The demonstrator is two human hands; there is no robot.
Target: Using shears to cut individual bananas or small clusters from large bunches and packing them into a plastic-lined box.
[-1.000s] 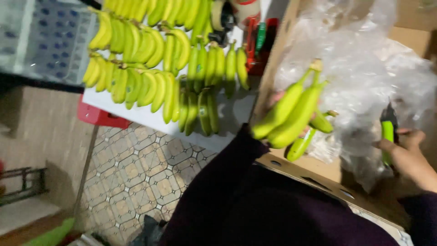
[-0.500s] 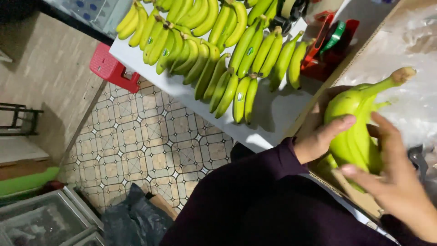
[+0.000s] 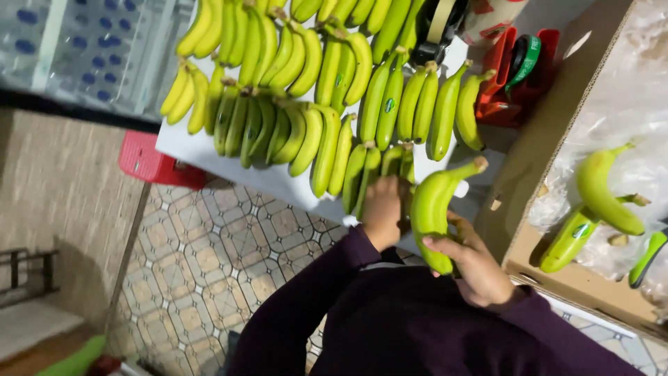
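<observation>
Green banana bunch [image 3: 433, 209] upright in right hand [image 3: 480, 268], fingers wrapped round lower end. Left hand [image 3: 383, 209] just beside, closed on same bunch at left side. Banana rows [image 3: 306, 90] on white table [image 3: 209, 157] ahead. Cardboard box [image 3: 557, 278] right, loose bananas [image 3: 605, 195] inside.

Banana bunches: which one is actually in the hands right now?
The small green bunch at the table's near edge: the right hand grips it, the left hand touches beside it. The others lie loose.
</observation>
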